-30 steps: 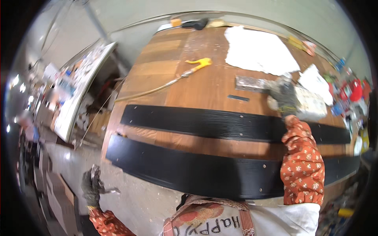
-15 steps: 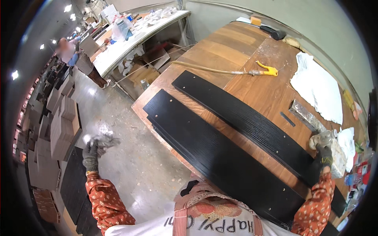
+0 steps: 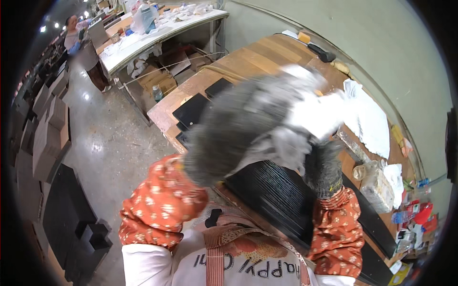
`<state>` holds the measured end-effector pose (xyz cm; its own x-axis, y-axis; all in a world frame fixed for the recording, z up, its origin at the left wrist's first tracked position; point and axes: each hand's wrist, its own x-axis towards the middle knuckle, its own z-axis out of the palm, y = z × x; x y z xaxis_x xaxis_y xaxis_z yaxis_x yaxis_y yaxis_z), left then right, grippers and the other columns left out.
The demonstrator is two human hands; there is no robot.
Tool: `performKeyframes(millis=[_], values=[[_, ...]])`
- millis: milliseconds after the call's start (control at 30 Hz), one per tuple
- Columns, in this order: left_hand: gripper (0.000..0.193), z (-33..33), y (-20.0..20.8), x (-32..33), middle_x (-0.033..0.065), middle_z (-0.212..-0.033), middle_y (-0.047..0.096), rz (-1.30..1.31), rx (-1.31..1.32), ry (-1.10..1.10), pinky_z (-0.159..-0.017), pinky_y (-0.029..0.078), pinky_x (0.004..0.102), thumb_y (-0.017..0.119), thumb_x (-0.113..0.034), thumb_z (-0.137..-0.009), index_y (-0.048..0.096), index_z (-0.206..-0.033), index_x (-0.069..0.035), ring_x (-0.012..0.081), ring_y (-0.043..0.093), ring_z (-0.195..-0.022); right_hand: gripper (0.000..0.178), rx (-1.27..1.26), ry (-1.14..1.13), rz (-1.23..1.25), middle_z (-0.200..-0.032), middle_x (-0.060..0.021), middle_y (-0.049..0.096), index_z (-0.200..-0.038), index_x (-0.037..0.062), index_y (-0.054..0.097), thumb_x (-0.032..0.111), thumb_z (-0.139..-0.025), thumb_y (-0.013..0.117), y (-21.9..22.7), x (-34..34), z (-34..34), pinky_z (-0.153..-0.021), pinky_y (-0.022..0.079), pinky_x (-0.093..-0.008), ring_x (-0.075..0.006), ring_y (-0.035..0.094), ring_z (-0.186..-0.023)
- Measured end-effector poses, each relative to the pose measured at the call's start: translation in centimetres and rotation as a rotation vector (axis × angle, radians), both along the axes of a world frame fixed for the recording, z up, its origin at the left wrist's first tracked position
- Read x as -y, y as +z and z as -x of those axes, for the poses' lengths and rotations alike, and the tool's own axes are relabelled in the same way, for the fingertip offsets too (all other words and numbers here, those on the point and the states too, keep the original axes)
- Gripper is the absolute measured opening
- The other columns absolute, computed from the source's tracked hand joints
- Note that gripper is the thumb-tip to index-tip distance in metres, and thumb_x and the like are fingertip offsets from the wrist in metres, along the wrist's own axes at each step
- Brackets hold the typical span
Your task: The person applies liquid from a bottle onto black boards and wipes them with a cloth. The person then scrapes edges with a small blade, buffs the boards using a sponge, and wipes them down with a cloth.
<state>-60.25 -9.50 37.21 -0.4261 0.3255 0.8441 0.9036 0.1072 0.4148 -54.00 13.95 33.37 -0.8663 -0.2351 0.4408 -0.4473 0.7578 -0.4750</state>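
Note:
Both of my hands wear dark grey knitted gloves and are raised close to my view, above the work table. My left hand (image 3: 229,128), smeared by motion, is closed on a crumpled white and grey cloth (image 3: 281,148). At the cloth's right side my right hand (image 3: 327,169) grips its edge. Below them lies a wide black grained board (image 3: 272,200), largely hidden by the hands and arms. A narrower black board (image 3: 369,214) runs along its far side. A small glass jar (image 3: 361,171) stands right of my right hand.
The wooden table (image 3: 260,57) carries a white sheet (image 3: 367,119), a worn block (image 3: 379,190) and a dark-handled tool (image 3: 322,53). Bottles and red packages (image 3: 422,209) crowd the right. Stacked boards (image 3: 50,138) stand on the floor at left; a person (image 3: 83,47) works beyond.
My left hand has swung from above the floor at left to over the boards with the cloth. The right hand has let go of the jar, moved left and taken hold of the cloth.

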Motion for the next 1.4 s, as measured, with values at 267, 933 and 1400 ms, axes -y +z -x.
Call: performKeyframes(millis=[267,933,1400], values=[[0.037,-1.4,4.8,-0.4,0.013,-0.102,0.066,-0.157,0.747,-0.407,-0.083,0.051,0.032,0.064,-0.029,-0.086,0.062,-0.113,-0.002,0.0192,0.065,-0.093,0.04,0.06,-0.225,0.867,-0.109,-0.0104,0.062,-0.123,-0.0008,0.052,0.014,-0.088,0.062,5.2,-0.4,0.1,-0.077,0.052,-0.0317,-0.0199,0.061,-0.094],[0.118,-2.8,-3.4,8.5,0.0217,-0.147,0.029,0.002,0.638,0.044,-0.108,0.034,0.0387,0.088,-0.022,-0.064,0.009,-0.148,0.0,0.0294,0.032,-0.135,0.029,-0.135,0.337,-0.016,-0.114,-0.0174,0.063,-0.111,0.0034,0.063,0.011,-0.083,0.061,0.2,6.9,5.6,-0.095,0.046,-0.0396,-0.0323,0.06,-0.107],[0.07,-7.1,0.7,20.3,0.005,-0.084,0.063,0.263,1.013,0.281,-0.067,0.052,0.0282,0.069,0.006,-0.062,0.049,-0.129,-0.004,0.0125,0.061,-0.075,0.034,-0.324,0.825,-0.252,-0.106,-0.0097,0.068,-0.11,0.0097,0.066,0.005,-0.077,0.061,1.2,12.9,11.9,-0.088,0.05,-0.0384,-0.0282,0.063,-0.1]])
